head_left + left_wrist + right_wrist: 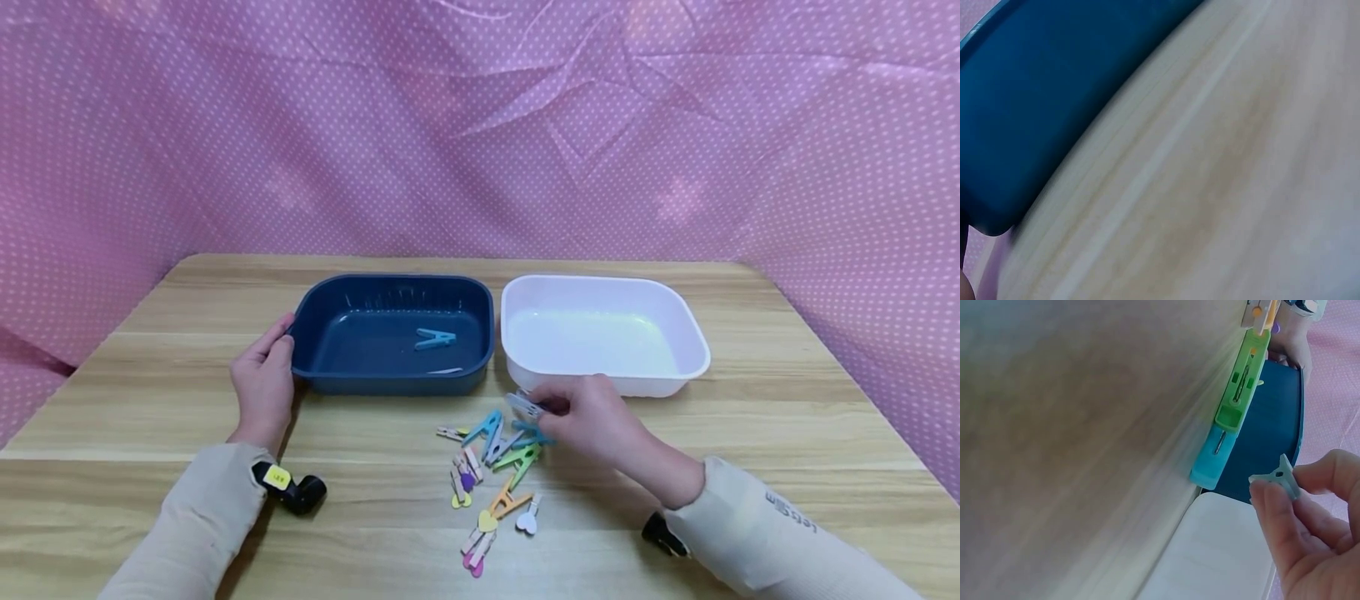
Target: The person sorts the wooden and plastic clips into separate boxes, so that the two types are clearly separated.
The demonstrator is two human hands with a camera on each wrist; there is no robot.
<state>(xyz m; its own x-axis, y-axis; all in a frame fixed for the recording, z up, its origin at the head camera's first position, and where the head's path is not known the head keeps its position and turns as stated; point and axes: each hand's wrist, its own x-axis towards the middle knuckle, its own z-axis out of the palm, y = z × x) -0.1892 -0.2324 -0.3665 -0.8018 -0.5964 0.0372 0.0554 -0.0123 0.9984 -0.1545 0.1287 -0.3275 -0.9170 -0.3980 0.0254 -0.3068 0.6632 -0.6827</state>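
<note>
My left hand (pixel 264 382) grips the left end of a dark blue basin (pixel 397 385), thumb near the rim. Inside that basin lies a light blue clothespin (pixel 435 338), with a pale sliver by the front wall too small to identify. Between thumb and fingertips, my right hand (pixel 596 417) pinches a pale grey clothespin (pixel 1280 477), just in front of the white basin (pixel 600 380). Below it is a loose pile holding a green clothespin (pixel 519 458), an orange clothespin (pixel 507 502), blue and grey ones, and several small wooden pegs with hearts, such as a white-heart peg (pixel 528 518).
Both basins stand side by side on a wood-grain table (pixel 360 483), the white one to the right. A pink dotted cloth (pixel 480 133) hangs behind and along both sides. Each wrist carries a small black camera, such as the left wrist camera (pixel 300 493).
</note>
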